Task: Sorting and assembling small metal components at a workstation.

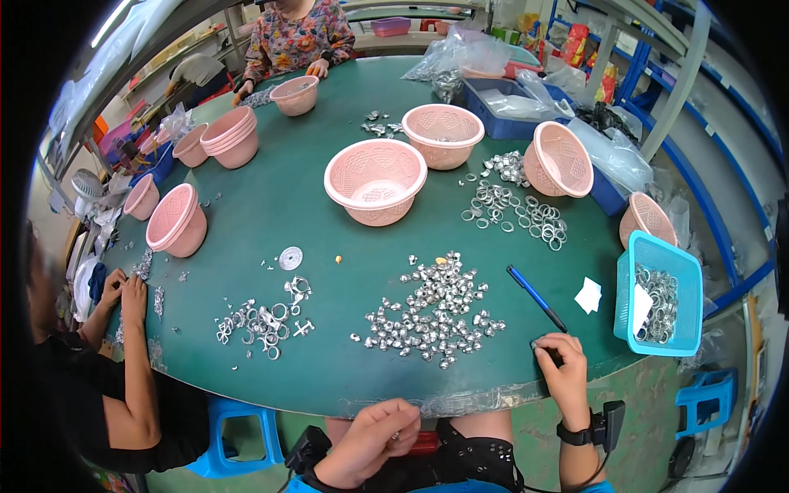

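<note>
My left hand [374, 440] is held at the table's near edge, above my lap. Its fingers are curled closed, with a bit of a small silvery metal piece showing among them. My right hand [564, 368] is at the table's near right edge, thumb and index finger pinched together; a tiny greyish thing seems to be at the tips, too small to name. Between and beyond my hands lies a pile of small rounded silvery metal pieces [436, 308]. A blue pen [536, 297] lies just beyond my right hand.
Silvery rings and fittings [267, 323] lie left of the pile, near a pale disc [290, 258]. Pink baskets [376, 182] stand farther back. More rings [526, 215] lie at right. A turquoise basket [626, 287] holds rings, near white paper [588, 295]. Co-workers sit left and far.
</note>
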Motion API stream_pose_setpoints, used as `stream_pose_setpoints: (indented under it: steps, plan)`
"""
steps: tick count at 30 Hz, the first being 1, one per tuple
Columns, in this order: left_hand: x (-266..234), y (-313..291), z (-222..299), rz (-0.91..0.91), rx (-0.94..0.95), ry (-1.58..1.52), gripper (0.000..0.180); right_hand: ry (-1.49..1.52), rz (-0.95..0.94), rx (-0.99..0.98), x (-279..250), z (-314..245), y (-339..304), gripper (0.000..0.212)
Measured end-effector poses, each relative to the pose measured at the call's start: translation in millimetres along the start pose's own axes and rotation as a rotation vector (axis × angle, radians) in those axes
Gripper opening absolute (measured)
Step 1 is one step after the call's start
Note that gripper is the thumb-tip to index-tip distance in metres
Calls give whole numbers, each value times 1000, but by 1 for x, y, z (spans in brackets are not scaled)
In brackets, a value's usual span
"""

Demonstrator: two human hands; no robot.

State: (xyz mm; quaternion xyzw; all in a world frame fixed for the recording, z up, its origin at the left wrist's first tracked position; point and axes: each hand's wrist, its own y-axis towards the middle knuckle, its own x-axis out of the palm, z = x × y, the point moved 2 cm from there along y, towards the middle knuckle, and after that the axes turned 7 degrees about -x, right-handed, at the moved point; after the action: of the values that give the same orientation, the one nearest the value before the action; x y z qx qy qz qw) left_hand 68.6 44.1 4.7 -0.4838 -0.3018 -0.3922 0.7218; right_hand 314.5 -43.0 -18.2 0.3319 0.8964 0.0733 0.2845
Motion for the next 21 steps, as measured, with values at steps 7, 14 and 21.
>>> stream_pose_setpoints:
  steps: [7,14,21]
  plan:
    - [21,32,35,520,268,1577,16,-223,-153,-349,33,-41,14,16]
    - [9,65,20,484,698,1954,16,-277,-309,-380,54,-39,13,16]
    - [13,55,20,397,840,1917,14,346,-292,-34,40,-49,-13,15]
